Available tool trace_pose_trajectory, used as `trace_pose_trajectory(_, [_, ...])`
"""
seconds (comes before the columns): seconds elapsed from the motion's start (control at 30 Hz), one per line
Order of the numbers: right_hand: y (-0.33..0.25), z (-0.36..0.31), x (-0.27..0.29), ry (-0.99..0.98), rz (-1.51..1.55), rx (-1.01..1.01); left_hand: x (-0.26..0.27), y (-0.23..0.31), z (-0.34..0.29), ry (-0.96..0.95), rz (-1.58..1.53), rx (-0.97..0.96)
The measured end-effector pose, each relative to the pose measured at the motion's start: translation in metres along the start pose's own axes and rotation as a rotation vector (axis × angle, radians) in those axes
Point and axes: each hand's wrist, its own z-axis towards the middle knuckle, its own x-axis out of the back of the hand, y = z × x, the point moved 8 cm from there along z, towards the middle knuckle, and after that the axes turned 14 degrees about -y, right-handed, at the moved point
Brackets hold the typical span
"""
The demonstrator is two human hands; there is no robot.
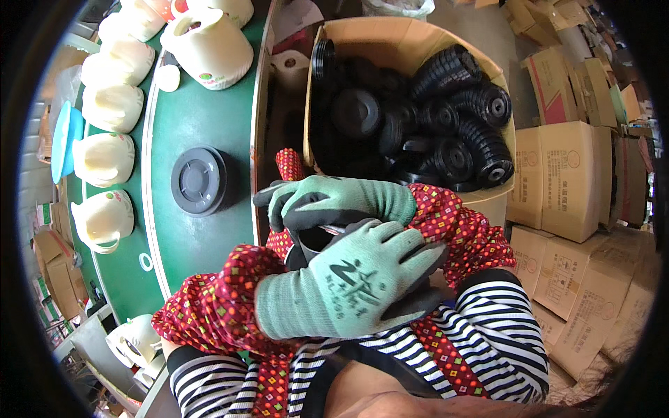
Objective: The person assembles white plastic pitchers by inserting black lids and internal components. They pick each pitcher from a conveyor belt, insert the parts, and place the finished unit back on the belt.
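My hands are close together in front of my body, both in pale green knit gloves with dark grip coating. My left hand (355,279) has its back turned up and its fingers curled toward the right; what they close on is hidden. Just beyond it, my right hand (341,202) bends its fingers toward the left. Between and below the gloves shows part of a dark, smooth thing (313,240) with a greyish edge; its kind cannot be made out. To the left of my hands, round black lids (198,181) lie on the green work surface (202,115).
An open carton (411,28) full of stacked black lids (453,157) stands beyond my right hand. Cream kettle-like pots (104,159) line the far left, with a larger one (209,49) at the back. A white ring (145,262) lies nearby. Stacked cartons (564,174) rise at right.
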Motion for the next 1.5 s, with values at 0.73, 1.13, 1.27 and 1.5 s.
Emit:
trace_pose_trajectory(0.73, [-0.076,-0.031,0.049,0.427,-0.891,-0.653,0.044,-0.054,-0.153,0.566,-0.130,0.598])
trace_pose_trajectory(1.13, [-0.122,-0.035,-0.035,0.119,-0.401,-0.641,-0.108,-0.165,-0.386,0.882,-0.414,0.842])
trace_pose_trajectory(1.27, [-0.125,-0.056,-0.063,0.273,-0.537,-0.601,-0.149,-0.209,-0.430,0.874,-0.456,0.989])
trace_pose_trajectory(1.5, [-0.120,-0.042,-0.042,0.727,-0.395,-0.518,-0.100,-0.120,-0.400,0.914,0.190,0.906])
